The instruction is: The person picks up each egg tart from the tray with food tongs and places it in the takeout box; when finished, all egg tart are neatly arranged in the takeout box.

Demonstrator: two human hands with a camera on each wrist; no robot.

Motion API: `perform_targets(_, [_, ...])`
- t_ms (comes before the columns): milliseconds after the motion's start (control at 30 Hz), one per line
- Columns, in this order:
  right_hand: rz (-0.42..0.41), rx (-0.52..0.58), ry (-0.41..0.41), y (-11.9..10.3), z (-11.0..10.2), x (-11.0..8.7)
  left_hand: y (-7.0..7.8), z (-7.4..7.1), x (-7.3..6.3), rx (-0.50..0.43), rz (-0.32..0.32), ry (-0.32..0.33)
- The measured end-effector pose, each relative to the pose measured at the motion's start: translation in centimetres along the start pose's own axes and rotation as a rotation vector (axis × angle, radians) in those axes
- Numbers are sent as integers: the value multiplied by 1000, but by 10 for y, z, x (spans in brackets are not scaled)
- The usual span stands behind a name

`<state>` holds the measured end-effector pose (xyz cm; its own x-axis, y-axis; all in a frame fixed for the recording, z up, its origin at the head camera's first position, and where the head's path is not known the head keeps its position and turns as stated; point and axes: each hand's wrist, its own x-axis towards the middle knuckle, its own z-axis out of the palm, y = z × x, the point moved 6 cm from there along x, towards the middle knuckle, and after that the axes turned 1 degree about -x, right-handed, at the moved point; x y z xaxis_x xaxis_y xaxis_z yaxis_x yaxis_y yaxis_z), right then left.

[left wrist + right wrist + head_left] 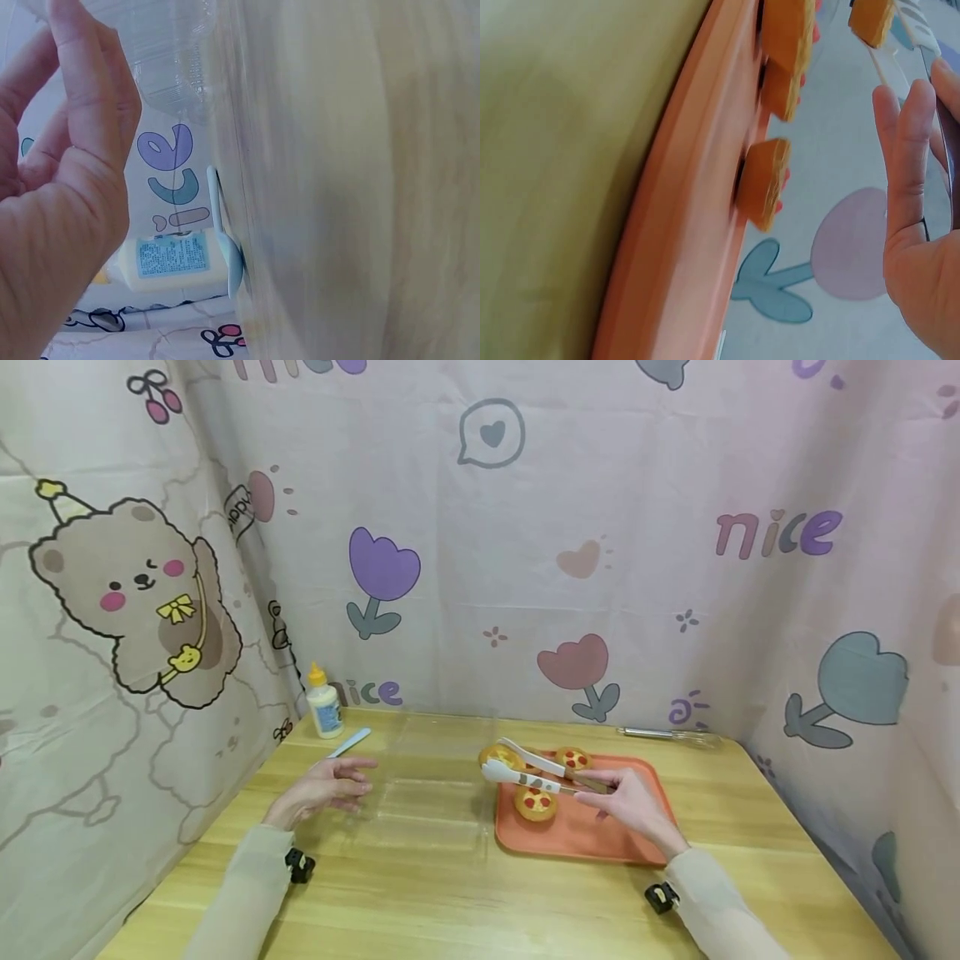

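Head view: a small pizza tart (495,753) sits between the tips of the tongs (531,778), held clear of the tabletop; the right hand (632,800) pinches them from about four o'clock. The orange tray (600,837) also lies at four, the clear container (435,782) at eight, the left hand (324,788) at nine, loosely bent, gripping nothing. This looks like mid-transfer; the next move likely calls for steady, even pressure.
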<state>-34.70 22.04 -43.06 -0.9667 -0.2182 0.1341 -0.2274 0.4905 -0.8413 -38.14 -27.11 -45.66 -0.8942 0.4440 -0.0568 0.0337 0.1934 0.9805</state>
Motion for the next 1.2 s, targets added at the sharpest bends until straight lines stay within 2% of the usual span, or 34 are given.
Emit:
perform_targets(100, [-18,-25,-2,-7,7,5,1,-2,0,-6,12,1])
perform_targets(300, [-11,71,-50,-15,24,15,2,-4,-2,4,20,-5])
perform_targets(433, [-3,96,-66,-24,32,19,4,-4,0,-1,16,-5])
perform_targets(733, [-34,69,-52,-42,45,27,4,-1,5,-10,20,-21])
perform_targets(967, [-47,40,-88,-46,61,34,-5,1,4,-5,-10,-21])
perform_targets(1200, [-82,32,-104,-54,74,38,-4,-1,3,-6,-8,-14])
